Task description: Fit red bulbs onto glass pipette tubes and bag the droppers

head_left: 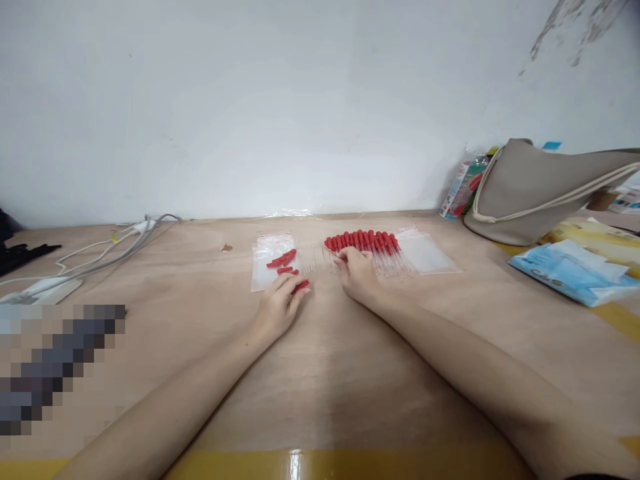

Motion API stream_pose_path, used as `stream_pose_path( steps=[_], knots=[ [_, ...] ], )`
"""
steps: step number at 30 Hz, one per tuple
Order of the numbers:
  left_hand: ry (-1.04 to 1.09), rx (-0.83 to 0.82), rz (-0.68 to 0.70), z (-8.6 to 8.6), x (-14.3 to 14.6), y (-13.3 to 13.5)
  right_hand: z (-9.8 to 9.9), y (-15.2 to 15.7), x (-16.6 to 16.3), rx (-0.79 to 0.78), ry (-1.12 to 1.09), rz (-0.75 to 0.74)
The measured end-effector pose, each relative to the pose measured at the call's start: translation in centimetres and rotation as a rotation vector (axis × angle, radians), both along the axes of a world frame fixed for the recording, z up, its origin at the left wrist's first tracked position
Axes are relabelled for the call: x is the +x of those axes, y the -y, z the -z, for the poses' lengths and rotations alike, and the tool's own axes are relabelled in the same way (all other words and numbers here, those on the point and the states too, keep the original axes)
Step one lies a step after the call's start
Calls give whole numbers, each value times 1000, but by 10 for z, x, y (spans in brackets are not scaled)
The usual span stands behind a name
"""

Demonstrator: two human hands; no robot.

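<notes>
My left hand (pixel 278 304) is closed, thumb and fingers pinching a red rubber dropper bulb (pixel 301 285). Just beyond it, several loose red bulbs (pixel 283 259) lie on a clear zip bag (pixel 261 275). Between the fingertips of my right hand (pixel 361 275) is a thin glass dropper tube (pixel 330 252), pointing up and left. Several bare glass tubes (pixel 309 257) lie on the table between my hands. Behind and beside my right hand, a row of glass droppers with red bulbs (pixel 361 239) lies side by side, bulbs away from me, partly over a second clear bag (pixel 431 255).
A grey-beige bag (pixel 530 193) leans at the back right beside a plastic bottle (pixel 457 190). Blue tissue packaging (pixel 567 270) lies before it. Cables (pixel 120 250) and a white power strip (pixel 55 291) are at left. A small brown scrap (pixel 227 247) lies near the wall.
</notes>
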State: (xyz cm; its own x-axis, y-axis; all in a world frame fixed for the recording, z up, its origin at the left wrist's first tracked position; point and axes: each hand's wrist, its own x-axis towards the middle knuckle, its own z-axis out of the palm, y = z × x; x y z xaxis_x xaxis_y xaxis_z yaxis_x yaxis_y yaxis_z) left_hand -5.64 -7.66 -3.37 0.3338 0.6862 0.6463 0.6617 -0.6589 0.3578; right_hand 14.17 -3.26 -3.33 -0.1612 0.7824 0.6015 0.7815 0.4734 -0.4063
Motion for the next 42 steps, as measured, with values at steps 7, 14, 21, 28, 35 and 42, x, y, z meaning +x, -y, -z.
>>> stream_pose_path(
  steps=[7, 14, 21, 28, 35, 42],
  knots=[
    [-31, -102, 94, 4, 16, 4, 13, 48, 48, 120, 56, -307],
    [-33, -129, 121, 2, 19, 4, 14, 50, 40, 150, 98, -347],
    [12, -142, 95, 5, 20, 3, 16, 48, 38, 148, 125, -380],
    [67, -216, 158, 4, 18, 4, 18, 40, 40, 111, 100, -420],
    [-16, -272, 238, 3, 17, 8, 9, 42, 43, 116, 198, -430],
    [-87, -286, 235, 5, 18, 8, 6, 48, 40, 199, 312, -367]
  ],
)
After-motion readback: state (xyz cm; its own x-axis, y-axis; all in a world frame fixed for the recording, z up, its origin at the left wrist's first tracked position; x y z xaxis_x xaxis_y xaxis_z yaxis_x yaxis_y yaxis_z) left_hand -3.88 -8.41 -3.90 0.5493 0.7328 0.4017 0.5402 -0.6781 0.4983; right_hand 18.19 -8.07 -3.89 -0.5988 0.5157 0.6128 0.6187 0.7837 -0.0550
